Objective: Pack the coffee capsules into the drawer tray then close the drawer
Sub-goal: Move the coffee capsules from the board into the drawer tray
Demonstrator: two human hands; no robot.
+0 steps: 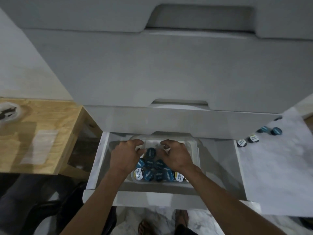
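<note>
Both hands reach into the clear plastic tray (pixel 194 150) inside the open white drawer (pixel 101 160). Left hand (pixel 126 156) and right hand (pixel 176 156) curl loosely, fingers apart, above round foil-lidded capsules (pixel 153 170); whether either grips one is unclear.

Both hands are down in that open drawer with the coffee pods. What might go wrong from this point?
Several capsules lie outside on the white surface to the right; shutting the drawer now would leave them unpacked. Both the left hand and right hand crowd the clear tray, so upright capsules in the tray might topple.
</note>
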